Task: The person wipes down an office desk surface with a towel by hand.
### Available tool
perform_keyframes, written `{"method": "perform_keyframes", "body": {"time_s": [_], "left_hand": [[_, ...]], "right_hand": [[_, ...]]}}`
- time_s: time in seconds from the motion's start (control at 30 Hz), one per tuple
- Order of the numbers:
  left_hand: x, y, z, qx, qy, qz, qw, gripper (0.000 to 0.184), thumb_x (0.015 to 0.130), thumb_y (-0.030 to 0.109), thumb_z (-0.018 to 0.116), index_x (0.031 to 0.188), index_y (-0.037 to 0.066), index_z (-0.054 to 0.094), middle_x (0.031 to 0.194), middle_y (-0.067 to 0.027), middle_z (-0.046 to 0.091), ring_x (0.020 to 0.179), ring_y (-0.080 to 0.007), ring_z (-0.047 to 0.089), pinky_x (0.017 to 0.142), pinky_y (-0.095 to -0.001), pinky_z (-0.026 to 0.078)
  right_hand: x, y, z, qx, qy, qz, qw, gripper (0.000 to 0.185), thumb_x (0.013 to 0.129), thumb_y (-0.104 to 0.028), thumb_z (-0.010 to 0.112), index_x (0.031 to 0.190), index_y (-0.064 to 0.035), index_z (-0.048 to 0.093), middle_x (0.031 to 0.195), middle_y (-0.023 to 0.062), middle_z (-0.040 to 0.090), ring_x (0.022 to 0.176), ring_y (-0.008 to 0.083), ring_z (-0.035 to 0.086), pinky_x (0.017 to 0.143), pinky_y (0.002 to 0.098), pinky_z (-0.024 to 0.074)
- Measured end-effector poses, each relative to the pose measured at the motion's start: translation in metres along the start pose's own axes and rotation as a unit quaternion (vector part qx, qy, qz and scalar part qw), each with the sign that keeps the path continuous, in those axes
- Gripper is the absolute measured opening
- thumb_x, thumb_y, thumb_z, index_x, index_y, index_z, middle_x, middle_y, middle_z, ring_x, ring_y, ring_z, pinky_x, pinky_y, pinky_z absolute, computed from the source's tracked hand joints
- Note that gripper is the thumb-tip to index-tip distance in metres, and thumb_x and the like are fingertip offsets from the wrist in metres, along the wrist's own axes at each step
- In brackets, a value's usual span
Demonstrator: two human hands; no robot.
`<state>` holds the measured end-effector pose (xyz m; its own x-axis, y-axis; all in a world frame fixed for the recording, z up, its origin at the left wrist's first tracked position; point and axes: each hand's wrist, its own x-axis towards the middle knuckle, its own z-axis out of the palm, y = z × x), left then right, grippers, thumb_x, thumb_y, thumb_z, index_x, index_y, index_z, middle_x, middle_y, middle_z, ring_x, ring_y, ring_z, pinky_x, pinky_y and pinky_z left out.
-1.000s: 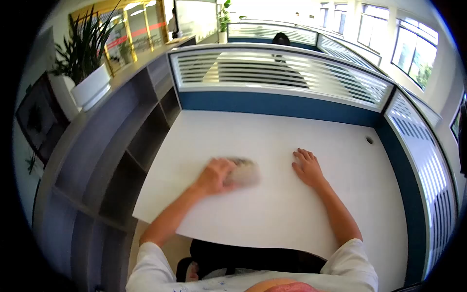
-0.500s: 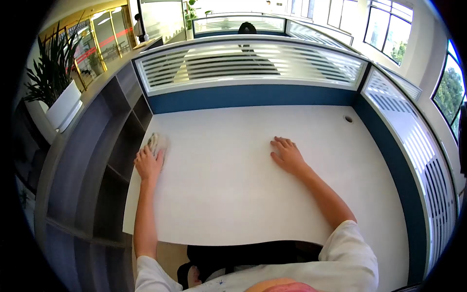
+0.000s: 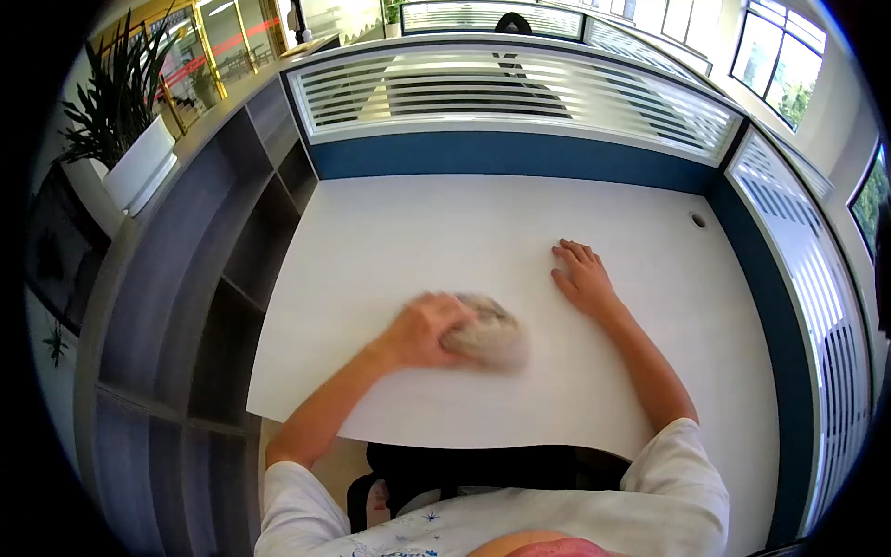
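Note:
Near the front middle of the white desk (image 3: 445, 232), my left hand (image 3: 422, 332) is closed on a crumpled greyish-beige cloth (image 3: 489, 336). Both the hand and the cloth are blurred by motion. The cloth lies against the desktop and sticks out to the right of my fingers. Further right, my right hand (image 3: 585, 277) rests palm down on the desk with its fingers stretched out and nothing in it.
A blue partition (image 3: 510, 156) with a slatted glass top borders the desk at the back and right. A cable hole (image 3: 697, 220) sits in the far right corner. Dark open shelves (image 3: 213, 269) stand along the left, with a white planter (image 3: 141, 169) on top.
My left hand has swept the cloth from the desk's left edge rightward and nearer to me. The right hand stays flat on the desk. The whole view has shifted slightly.

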<state>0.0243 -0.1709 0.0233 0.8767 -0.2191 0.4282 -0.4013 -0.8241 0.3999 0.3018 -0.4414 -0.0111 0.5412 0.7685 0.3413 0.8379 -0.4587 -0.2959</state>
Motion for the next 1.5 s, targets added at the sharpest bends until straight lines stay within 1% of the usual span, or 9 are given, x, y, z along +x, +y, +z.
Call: {"method": "perform_keyframes", "body": {"time_s": [0.23, 0.4, 0.5, 0.63, 0.93, 1.03, 1.17, 1.37, 1.5], "left_hand": [[-0.059, -0.124, -0.072, 0.322, 0.23, -0.375, 0.838, 0.059, 0.09, 0.053, 0.082, 0.121, 0.006, 0.066, 0.116, -0.0179, 0.073, 0.113, -0.04, 0.067, 0.097, -0.0534, 0.051], [-0.047, -0.101, -0.055, 0.237, 0.227, -0.279, 0.902, 0.059, 0.081, 0.043, 0.089, 0.119, 0.006, 0.064, 0.113, -0.0173, 0.072, 0.109, -0.0398, 0.067, 0.095, -0.0518, 0.052], [-0.021, -0.055, -0.008, 0.038, 0.114, -0.097, 0.988, 0.063, 0.074, 0.038, 0.093, 0.121, 0.008, 0.064, 0.118, -0.0173, 0.069, 0.112, -0.0387, 0.066, 0.101, -0.0502, 0.052], [0.01, 0.025, 0.028, -0.095, -0.029, 0.117, 0.988, 0.071, 0.073, 0.044, 0.097, 0.126, 0.008, 0.066, 0.121, -0.0117, 0.068, 0.11, -0.0333, 0.066, 0.099, -0.0472, 0.052], [-0.012, -0.043, -0.019, 0.043, 0.076, -0.09, 0.992, 0.059, 0.075, 0.041, 0.093, 0.121, 0.012, 0.071, 0.117, -0.0114, 0.072, 0.113, -0.033, 0.067, 0.105, -0.0463, 0.049], [-0.035, -0.093, -0.05, 0.189, 0.115, -0.296, 0.929, 0.062, 0.083, 0.036, 0.085, 0.134, 0.009, 0.062, 0.137, -0.0176, 0.065, 0.135, -0.0365, 0.056, 0.115, -0.0535, 0.04], [-0.062, -0.129, -0.068, 0.205, 0.184, -0.36, 0.891, 0.056, 0.087, 0.033, 0.078, 0.134, 0.007, 0.059, 0.134, -0.0177, 0.068, 0.128, -0.0392, 0.062, 0.11, -0.0547, 0.043], [-0.052, -0.102, -0.062, 0.225, 0.136, -0.296, 0.918, 0.049, 0.083, 0.029, 0.076, 0.123, 0.005, 0.063, 0.117, -0.0185, 0.072, 0.111, -0.0415, 0.068, 0.099, -0.0506, 0.051], [-0.032, -0.054, -0.044, 0.117, 0.062, -0.099, 0.986, 0.05, 0.074, 0.032, 0.082, 0.115, 0.007, 0.067, 0.11, -0.0181, 0.071, 0.104, -0.0412, 0.068, 0.095, -0.0505, 0.054]], "right_hand": [[0.003, 0.002, -0.001, 0.005, -0.006, -0.006, 1.0, 0.047, 0.104, -0.027, 0.065, 0.147, -0.0067, 0.061, 0.162, 0.0162, 0.054, 0.152, 0.0357, 0.044, 0.125, 0.0511, 0.0367], [0.004, 0.003, 0.001, 0.001, -0.004, -0.007, 1.0, 0.047, 0.104, -0.026, 0.065, 0.147, -0.0066, 0.061, 0.161, 0.0171, 0.054, 0.152, 0.0357, 0.045, 0.125, 0.0509, 0.0364], [0.003, -0.001, -0.001, 0.003, 0.0, 0.0, 1.0, 0.048, 0.103, -0.026, 0.065, 0.147, -0.0067, 0.061, 0.161, 0.0174, 0.055, 0.151, 0.0358, 0.046, 0.125, 0.0507, 0.0366], [0.002, 0.003, 0.001, 0.003, 0.007, -0.009, 1.0, 0.048, 0.103, -0.026, 0.066, 0.147, -0.0066, 0.061, 0.16, 0.0172, 0.055, 0.151, 0.036, 0.046, 0.125, 0.0502, 0.037], [0.0, -0.001, -0.001, 0.002, 0.0, -0.007, 1.0, 0.048, 0.104, -0.025, 0.066, 0.148, -0.0061, 0.061, 0.162, 0.0153, 0.055, 0.151, 0.0344, 0.047, 0.125, 0.0493, 0.0376], [-0.001, 0.0, -0.003, 0.012, 0.003, -0.014, 1.0, 0.047, 0.105, -0.025, 0.066, 0.148, -0.0061, 0.061, 0.162, 0.0151, 0.055, 0.152, 0.0348, 0.046, 0.125, 0.0492, 0.0373], [-0.001, 0.001, -0.006, 0.026, 0.008, -0.022, 0.999, 0.047, 0.105, -0.026, 0.066, 0.148, -0.0065, 0.061, 0.161, 0.0155, 0.055, 0.151, 0.0354, 0.046, 0.125, 0.0492, 0.0373], [0.0, 0.002, -0.003, 0.018, 0.006, -0.02, 1.0, 0.046, 0.105, -0.027, 0.065, 0.147, -0.0078, 0.062, 0.161, 0.016, 0.055, 0.151, 0.0357, 0.046, 0.125, 0.0501, 0.0372], [0.002, 0.005, 0.0, 0.012, 0.0, -0.009, 1.0, 0.046, 0.105, -0.028, 0.065, 0.146, -0.0087, 0.062, 0.161, 0.0155, 0.054, 0.151, 0.0359, 0.046, 0.125, 0.0511, 0.0367]]}}
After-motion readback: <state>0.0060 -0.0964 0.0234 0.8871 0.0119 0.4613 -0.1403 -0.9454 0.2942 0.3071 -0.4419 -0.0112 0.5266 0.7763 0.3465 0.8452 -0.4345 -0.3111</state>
